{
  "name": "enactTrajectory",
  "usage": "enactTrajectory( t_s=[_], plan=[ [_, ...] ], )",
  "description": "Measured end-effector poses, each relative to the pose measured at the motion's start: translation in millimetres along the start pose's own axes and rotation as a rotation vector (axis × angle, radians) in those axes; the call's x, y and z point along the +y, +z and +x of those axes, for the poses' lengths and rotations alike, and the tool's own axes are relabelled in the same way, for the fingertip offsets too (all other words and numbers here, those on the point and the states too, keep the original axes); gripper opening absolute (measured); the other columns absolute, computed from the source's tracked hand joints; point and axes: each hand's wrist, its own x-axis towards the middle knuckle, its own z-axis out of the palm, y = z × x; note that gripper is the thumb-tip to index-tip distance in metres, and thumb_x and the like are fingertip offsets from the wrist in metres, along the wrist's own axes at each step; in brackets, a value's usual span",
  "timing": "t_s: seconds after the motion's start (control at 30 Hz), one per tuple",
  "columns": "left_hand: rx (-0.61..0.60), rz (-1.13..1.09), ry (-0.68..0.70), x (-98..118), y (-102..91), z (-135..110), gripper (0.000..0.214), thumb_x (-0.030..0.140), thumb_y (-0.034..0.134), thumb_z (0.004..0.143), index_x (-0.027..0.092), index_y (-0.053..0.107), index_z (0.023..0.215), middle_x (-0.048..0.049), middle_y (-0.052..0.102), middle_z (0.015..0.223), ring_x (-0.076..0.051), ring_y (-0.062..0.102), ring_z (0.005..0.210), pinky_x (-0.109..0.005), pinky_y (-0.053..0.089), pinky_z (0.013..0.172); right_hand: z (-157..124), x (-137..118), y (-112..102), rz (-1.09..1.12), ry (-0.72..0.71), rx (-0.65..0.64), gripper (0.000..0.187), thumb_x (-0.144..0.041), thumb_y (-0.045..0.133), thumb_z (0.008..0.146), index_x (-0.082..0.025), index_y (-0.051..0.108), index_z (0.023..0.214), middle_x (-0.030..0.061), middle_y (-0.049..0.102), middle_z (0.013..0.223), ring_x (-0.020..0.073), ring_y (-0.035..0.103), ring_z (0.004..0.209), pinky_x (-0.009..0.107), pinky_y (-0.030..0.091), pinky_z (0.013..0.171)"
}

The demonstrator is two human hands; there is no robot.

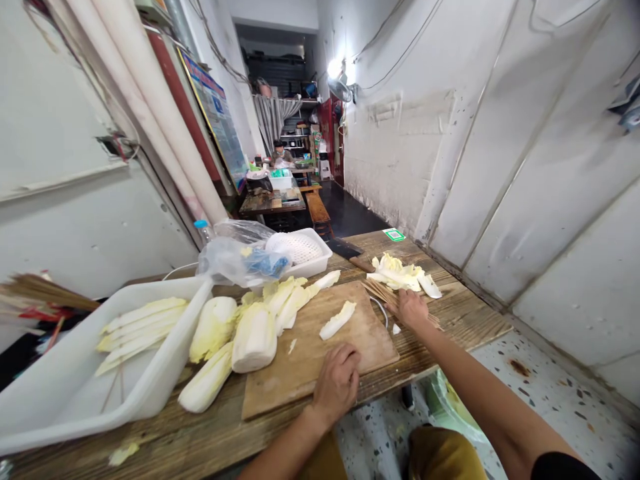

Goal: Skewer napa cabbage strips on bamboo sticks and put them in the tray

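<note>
My left hand (339,377) rests on the near edge of the wooden cutting board (310,380), fingers loosely curled with nothing visible in them. A single cabbage leaf strip (338,320) lies on the board beyond it. My right hand (413,311) is at a bundle of thin bamboo skewers (383,291) on the table, its fingers closed down on them and fingertips partly hidden. Loose napa cabbage leaves (397,272) lie just past that hand. Trimmed napa cabbage heads (255,337) and more leaves (287,300) sit along the board's left side.
A white plastic tub (165,387) on the left holds skewered cabbage leaves (145,327). Behind the board are a plastic bag (235,257), a white tray (320,257) and a cleaver (350,252). A lined bin (453,403) stands below the table's right side. A person (281,153) sits far back.
</note>
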Motion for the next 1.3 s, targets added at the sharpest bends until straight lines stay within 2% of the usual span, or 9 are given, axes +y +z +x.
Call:
enactTrajectory(
  t_s=[0.3, 0.43, 0.63, 0.93, 1.1, 1.3],
  plan=[
    [-0.001, 0.057, 0.032, -0.1, 1.0, -0.8, 0.036, 0.004, 0.043, 0.079, 0.017, 0.062, 0.107, -0.0111, 0.062, 0.108, -0.023, 0.056, 0.105, -0.046, 0.049, 0.094, -8.4, 6.4, 4.4, -0.031, -0.038, 0.076, 0.034, -0.041, 0.056, 0.092, -0.015, 0.059, 0.113, 0.0087, 0.06, 0.115, 0.0234, 0.059, 0.102, 0.045, 0.048, 0.086],
    [-0.005, 0.065, 0.036, -0.2, 0.4, -0.4, 0.035, 0.004, 0.043, 0.08, 0.017, 0.062, 0.106, -0.0105, 0.063, 0.108, -0.023, 0.056, 0.105, -0.044, 0.049, 0.095, -11.8, 11.7, 1.7, -0.042, -0.107, 0.095, 0.034, -0.041, 0.057, 0.092, -0.015, 0.059, 0.114, 0.0088, 0.059, 0.117, 0.0239, 0.058, 0.103, 0.045, 0.048, 0.087],
    [-0.009, 0.067, 0.022, -0.7, 1.0, -1.5, 0.032, 0.005, 0.046, 0.08, 0.016, 0.063, 0.104, -0.0105, 0.063, 0.107, -0.023, 0.056, 0.105, -0.043, 0.048, 0.095, -23.1, 26.2, 5.3, -0.064, -0.268, 0.045, 0.026, -0.034, 0.058, 0.093, -0.016, 0.06, 0.112, 0.0084, 0.06, 0.118, 0.0233, 0.058, 0.105, 0.046, 0.047, 0.09],
    [0.013, 0.012, 0.062, -1.6, -1.5, 0.0, 0.03, 0.006, 0.046, 0.082, 0.015, 0.064, 0.104, -0.0107, 0.064, 0.104, -0.021, 0.058, 0.102, -0.041, 0.05, 0.092, -26.2, 29.3, 6.9, -0.069, -0.289, 0.03, 0.025, -0.032, 0.059, 0.092, -0.015, 0.061, 0.109, 0.0085, 0.062, 0.114, 0.0219, 0.06, 0.1, 0.044, 0.049, 0.088],
    [0.101, 0.05, 0.029, -14.7, -12.7, 0.6, 0.028, 0.009, 0.045, 0.087, 0.016, 0.063, 0.107, -0.0107, 0.065, 0.108, -0.02, 0.058, 0.106, -0.041, 0.049, 0.095, -28.7, 33.3, 12.2, -0.059, -0.275, 0.057, 0.025, -0.033, 0.059, 0.092, -0.015, 0.061, 0.109, 0.0069, 0.063, 0.11, 0.0212, 0.061, 0.097, 0.043, 0.051, 0.084],
    [0.139, 0.176, -0.125, -40.4, -29.2, 8.7, 0.025, 0.016, 0.047, 0.089, 0.018, 0.065, 0.105, -0.0106, 0.064, 0.111, -0.022, 0.058, 0.107, -0.042, 0.049, 0.095, -34.7, 34.1, 15.9, -0.025, -0.256, 0.098, 0.023, -0.032, 0.059, 0.092, -0.015, 0.061, 0.107, 0.0067, 0.063, 0.109, 0.0208, 0.062, 0.096, 0.042, 0.051, 0.084]
  ],
)
